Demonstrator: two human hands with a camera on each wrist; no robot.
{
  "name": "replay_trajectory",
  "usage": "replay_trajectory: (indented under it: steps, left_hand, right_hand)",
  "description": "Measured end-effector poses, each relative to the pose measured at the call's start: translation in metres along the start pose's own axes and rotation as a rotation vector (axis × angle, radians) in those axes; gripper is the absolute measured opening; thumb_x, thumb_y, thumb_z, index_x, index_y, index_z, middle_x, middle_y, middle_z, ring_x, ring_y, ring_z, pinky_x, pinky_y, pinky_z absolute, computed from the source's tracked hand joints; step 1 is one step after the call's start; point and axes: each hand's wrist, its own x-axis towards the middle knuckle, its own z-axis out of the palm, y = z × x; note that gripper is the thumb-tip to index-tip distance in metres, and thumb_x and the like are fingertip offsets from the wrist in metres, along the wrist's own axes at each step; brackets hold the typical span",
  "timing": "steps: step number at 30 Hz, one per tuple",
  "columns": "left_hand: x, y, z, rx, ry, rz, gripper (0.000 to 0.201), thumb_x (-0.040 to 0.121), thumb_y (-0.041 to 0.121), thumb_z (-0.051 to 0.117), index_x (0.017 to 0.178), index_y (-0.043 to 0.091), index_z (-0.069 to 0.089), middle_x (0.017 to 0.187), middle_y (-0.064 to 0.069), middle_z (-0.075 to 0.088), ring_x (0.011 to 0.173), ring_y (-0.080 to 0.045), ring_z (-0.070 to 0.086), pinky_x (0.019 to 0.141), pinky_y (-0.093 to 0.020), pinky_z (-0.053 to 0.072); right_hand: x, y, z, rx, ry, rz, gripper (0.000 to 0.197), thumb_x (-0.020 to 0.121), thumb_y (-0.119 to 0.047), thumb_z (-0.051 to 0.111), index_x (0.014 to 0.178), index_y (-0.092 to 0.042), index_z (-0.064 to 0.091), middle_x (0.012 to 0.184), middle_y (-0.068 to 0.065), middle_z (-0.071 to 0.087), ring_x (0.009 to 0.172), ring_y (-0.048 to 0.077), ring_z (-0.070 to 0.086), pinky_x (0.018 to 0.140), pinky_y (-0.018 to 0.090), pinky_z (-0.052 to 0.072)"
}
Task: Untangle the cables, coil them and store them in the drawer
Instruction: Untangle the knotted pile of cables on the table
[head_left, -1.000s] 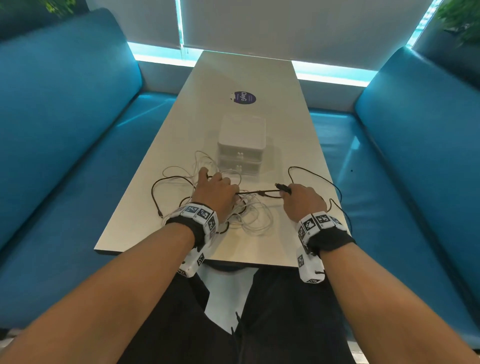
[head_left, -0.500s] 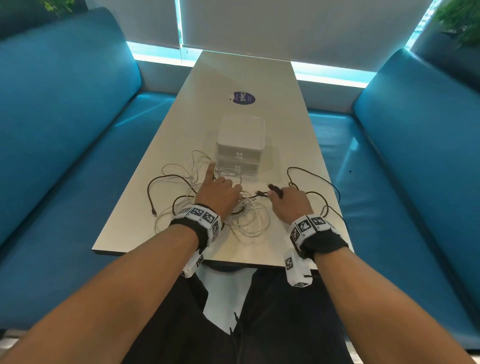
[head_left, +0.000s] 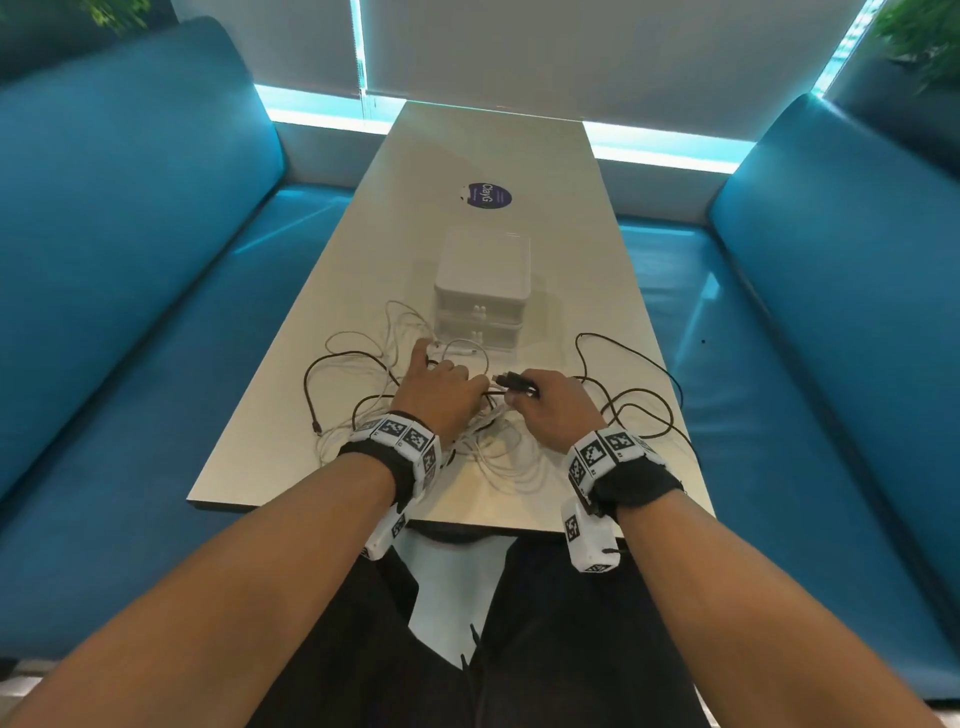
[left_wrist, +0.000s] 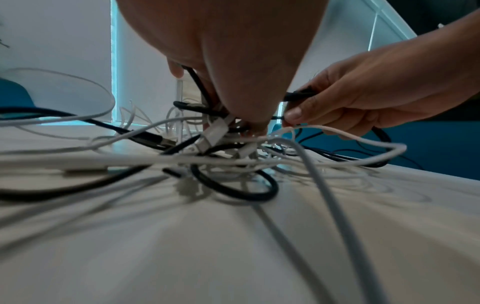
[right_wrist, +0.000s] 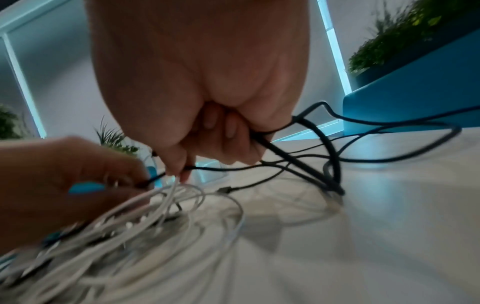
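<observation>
Table (head_left: 483, 156) carries everything; the white two-drawer box (head_left: 483, 291) sits mid-table just beyond the tangle, both drawers shut, presumably parked within reach for storing coils later. Cables lie between box and near edge: white cables (head_left: 498, 457) in loose overlapping loops under and around both hands, black cable (head_left: 631, 358) looping out to the right side, another black run arcing left. Left hand (head_left: 441, 395) sits over the knot centre, fingers curled down into it; wrist view shows its grip pinching black and white strands together, likely anchoring the tangle so the other end can be drawn free. Right hand (head_left: 550, 410) has its grip closed on the black cable near the plug (head_left: 514, 382), thumb and forefinger pinching, plug pointing toward the left hand. Versus 1.0 s ago: right hand then further right with the black cable stretched taut between hands; now hands nearly touching, span slack. Left hand position roughly unchanged. Judgement: feeding the plug back through a loop; untangling stage, no coil yet.
</observation>
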Motion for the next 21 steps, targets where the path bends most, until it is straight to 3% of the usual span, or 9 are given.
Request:
replay_trajectory:
  steps: [5, 9, 11, 14, 18, 21]
  left_hand:
    - [0.000, -0.005, 0.001, 0.010, -0.005, -0.017, 0.025, 0.097, 0.031, 0.046, 0.118, 0.027, 0.059, 0.102, 0.004, 0.068, 0.113, -0.023, 0.057, 0.115, -0.061, 0.007]
    - [-0.002, -0.004, -0.002, -0.040, 0.003, -0.002, 0.034, 0.091, 0.035, 0.049, 0.124, 0.028, 0.055, 0.111, 0.006, 0.066, 0.121, -0.023, 0.051, 0.116, -0.060, 0.006]
    - [-0.002, -0.003, 0.001, -0.117, 0.002, -0.044, 0.045, 0.087, 0.039, 0.053, 0.130, 0.026, 0.047, 0.120, 0.001, 0.061, 0.120, -0.025, 0.050, 0.115, -0.055, 0.017]
    - [0.002, -0.005, 0.003, -0.360, -0.002, -0.109, 0.054, 0.082, 0.036, 0.063, 0.129, 0.019, 0.042, 0.125, -0.006, 0.052, 0.114, -0.028, 0.048, 0.100, -0.044, 0.037]
    - [0.008, -0.010, 0.003, -0.485, 0.053, -0.081, 0.032, 0.086, 0.031, 0.069, 0.105, 0.014, 0.049, 0.112, -0.006, 0.049, 0.103, -0.026, 0.046, 0.085, -0.036, 0.040]
    - [0.007, -0.008, 0.008, -0.551, 0.103, -0.071, 0.033, 0.084, 0.032, 0.073, 0.103, 0.013, 0.053, 0.107, -0.006, 0.044, 0.095, -0.026, 0.050, 0.081, -0.035, 0.044]
  right_hand:
    - [0.006, 0.007, -0.012, -0.144, 0.077, 0.095, 0.026, 0.092, -0.041, 0.056, 0.112, -0.030, 0.067, 0.100, 0.006, 0.069, 0.091, 0.029, 0.065, 0.074, 0.034, 0.051]
    - [0.001, 0.013, -0.020, -0.317, 0.133, 0.132, 0.024, 0.098, -0.036, 0.050, 0.115, -0.026, 0.063, 0.101, 0.007, 0.065, 0.090, 0.030, 0.064, 0.074, 0.036, 0.051]
    - [0.000, 0.013, -0.018, -0.354, 0.125, 0.127, 0.022, 0.099, -0.033, 0.047, 0.113, -0.024, 0.062, 0.100, 0.007, 0.064, 0.087, 0.029, 0.064, 0.075, 0.038, 0.053]
    - [0.000, 0.011, -0.014, -0.352, 0.099, 0.098, 0.022, 0.098, -0.032, 0.047, 0.112, -0.024, 0.062, 0.101, 0.007, 0.067, 0.087, 0.028, 0.063, 0.076, 0.038, 0.054]
    - [-0.001, -0.001, -0.004, -0.144, 0.018, -0.037, 0.041, 0.095, -0.037, 0.055, 0.134, -0.026, 0.056, 0.121, 0.005, 0.068, 0.111, 0.027, 0.061, 0.094, 0.037, 0.049]
    - [-0.001, -0.013, 0.005, -0.073, -0.011, -0.137, 0.037, 0.093, -0.035, 0.056, 0.129, -0.029, 0.061, 0.117, 0.000, 0.071, 0.107, 0.023, 0.064, 0.093, 0.036, 0.050]
